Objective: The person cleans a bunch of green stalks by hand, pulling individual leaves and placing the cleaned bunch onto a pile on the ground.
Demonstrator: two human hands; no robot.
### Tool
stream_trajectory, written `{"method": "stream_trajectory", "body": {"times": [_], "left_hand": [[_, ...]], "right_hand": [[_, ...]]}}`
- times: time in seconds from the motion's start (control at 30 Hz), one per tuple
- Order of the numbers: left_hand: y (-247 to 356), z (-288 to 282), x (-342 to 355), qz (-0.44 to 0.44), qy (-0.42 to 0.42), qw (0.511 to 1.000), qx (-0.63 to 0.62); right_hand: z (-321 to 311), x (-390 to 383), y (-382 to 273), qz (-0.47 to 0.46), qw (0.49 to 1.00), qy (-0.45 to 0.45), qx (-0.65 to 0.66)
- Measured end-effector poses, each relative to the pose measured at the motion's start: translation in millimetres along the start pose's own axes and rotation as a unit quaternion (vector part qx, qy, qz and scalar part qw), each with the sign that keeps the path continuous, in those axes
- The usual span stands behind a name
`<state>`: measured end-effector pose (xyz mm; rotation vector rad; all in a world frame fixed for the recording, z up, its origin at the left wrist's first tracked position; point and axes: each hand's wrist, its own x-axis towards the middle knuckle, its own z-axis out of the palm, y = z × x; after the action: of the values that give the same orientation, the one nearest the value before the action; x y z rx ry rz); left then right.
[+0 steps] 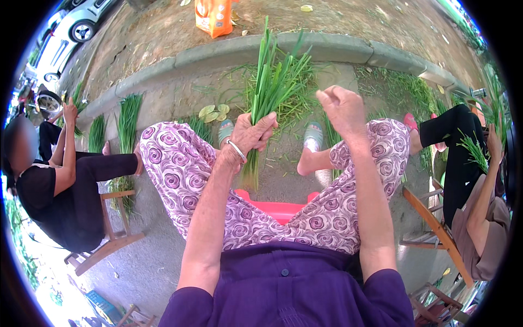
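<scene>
My left hand (252, 133), with a bangle on the wrist, grips an upright bunch of long green stalks (267, 82) between my knees. Some stalk ends hang below the fist, over a pink plastic stool (272, 210). My right hand (342, 109) is raised to the right of the bunch, apart from it, with fingers curled closed; I cannot make out whether anything is in them. Loose green cuttings (297, 95) are scattered on the ground behind the held bunch, between my sandalled feet and the curb.
A co-worker (60, 201) on a wooden chair at left and another (479, 229) at right hold green stalks. Bundles (128, 120) lie along the concrete curb (338, 49). An orange bag (214, 16) is beyond it; a white car (60, 43) is at upper left.
</scene>
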<state>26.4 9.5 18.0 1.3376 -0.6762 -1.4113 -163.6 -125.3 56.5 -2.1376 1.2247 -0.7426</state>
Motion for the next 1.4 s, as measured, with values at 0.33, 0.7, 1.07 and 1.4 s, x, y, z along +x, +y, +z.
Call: {"method": "stream_trajectory", "body": {"times": [0.33, 0.7, 1.07, 1.4], "left_hand": [[-11, 1, 6, 0.038, 0.019, 0.992, 0.121], [-11, 8, 4, 0.079, 0.003, 0.978, 0.193], [-5, 7, 0, 0.012, -0.014, 0.996, 0.089], [-3, 7, 0, 0.000, -0.037, 0.999, 0.015]], "right_hand": [[4, 0, -2, -0.004, 0.983, 0.024, 0.182], [5, 1, -12, 0.051, 0.968, -0.021, 0.246], [3, 2, 0, 0.056, 0.915, -0.061, 0.395], [6, 1, 0, 0.055, 0.922, 0.007, 0.383]]}}
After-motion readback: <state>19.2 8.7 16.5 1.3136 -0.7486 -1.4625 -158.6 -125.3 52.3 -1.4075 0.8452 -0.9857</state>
